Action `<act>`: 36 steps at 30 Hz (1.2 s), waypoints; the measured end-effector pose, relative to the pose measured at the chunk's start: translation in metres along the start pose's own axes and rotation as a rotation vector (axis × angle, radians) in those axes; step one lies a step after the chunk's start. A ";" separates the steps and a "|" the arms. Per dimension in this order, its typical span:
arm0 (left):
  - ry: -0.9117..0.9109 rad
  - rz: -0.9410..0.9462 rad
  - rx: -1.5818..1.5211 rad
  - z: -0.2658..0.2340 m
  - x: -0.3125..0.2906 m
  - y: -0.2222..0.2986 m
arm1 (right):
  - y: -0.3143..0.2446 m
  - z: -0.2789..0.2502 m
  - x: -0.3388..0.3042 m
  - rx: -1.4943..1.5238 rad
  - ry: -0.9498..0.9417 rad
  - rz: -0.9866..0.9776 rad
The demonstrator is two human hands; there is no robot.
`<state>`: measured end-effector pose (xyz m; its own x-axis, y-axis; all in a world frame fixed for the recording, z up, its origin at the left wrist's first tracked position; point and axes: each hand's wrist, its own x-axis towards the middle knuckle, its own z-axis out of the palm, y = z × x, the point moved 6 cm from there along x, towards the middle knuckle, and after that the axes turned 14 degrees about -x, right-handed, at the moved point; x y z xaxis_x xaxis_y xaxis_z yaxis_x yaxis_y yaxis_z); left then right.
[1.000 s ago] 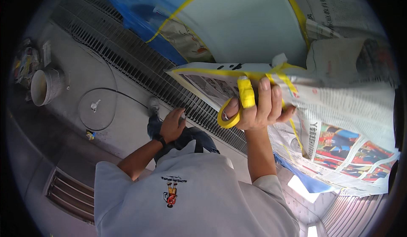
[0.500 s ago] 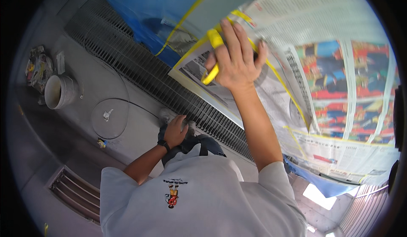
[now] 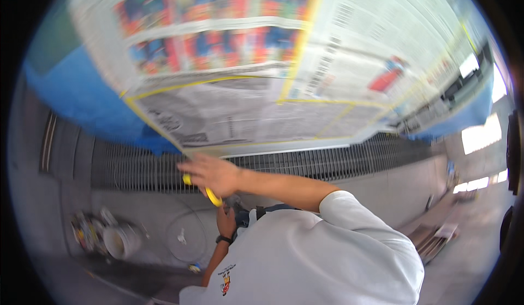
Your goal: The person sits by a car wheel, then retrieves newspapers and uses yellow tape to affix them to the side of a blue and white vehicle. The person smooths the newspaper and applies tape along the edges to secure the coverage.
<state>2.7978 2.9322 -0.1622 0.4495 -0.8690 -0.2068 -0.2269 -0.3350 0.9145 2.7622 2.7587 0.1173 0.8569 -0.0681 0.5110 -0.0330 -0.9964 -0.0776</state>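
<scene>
My right hand (image 3: 215,177) is closed on a roll of yellow masking tape (image 3: 213,198), with the fingers pointing left and slightly blurred. It is just below the lower left edge of a panel covered in newspaper (image 3: 218,116), whose sheets are bordered by yellow tape strips (image 3: 204,81). Beneath the tape roll, my left hand (image 3: 226,222) hangs low near my legs, a dark band on its wrist. Its fingers show only in part, seem loosely apart, and hold nothing I can see.
Blue sheeting (image 3: 103,97) covers the surface left of the newspaper. A floor grating (image 3: 136,166) runs below the panel. At lower left stand a pale bucket (image 3: 121,241) and a crumpled heap (image 3: 86,233), with a thin hose (image 3: 185,223) looped on the floor.
My right hand has come off the newspapered panel and moved down and left with the tape roll. The view has swung right, showing more of the panel. My left hand stays low.
</scene>
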 end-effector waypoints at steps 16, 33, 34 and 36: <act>-0.857 0.144 0.309 0.313 -0.057 0.111 | -0.086 -0.145 -0.624 0.244 0.036 1.925; -1.806 0.756 1.140 0.675 -0.018 0.030 | -0.019 -0.252 -0.945 1.111 1.211 2.077; -1.769 0.796 1.171 0.724 -0.013 0.050 | -0.014 -0.278 -0.974 1.044 1.257 2.054; -1.779 0.857 1.194 0.825 -0.010 0.110 | -0.019 -0.328 -1.026 0.943 1.338 2.089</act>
<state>2.0560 2.6040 -0.3466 -0.7830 0.0017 -0.6221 -0.4138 0.7454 0.5227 1.7154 2.8309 -0.1247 -0.4274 -0.6453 -0.6332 0.4566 0.4504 -0.7672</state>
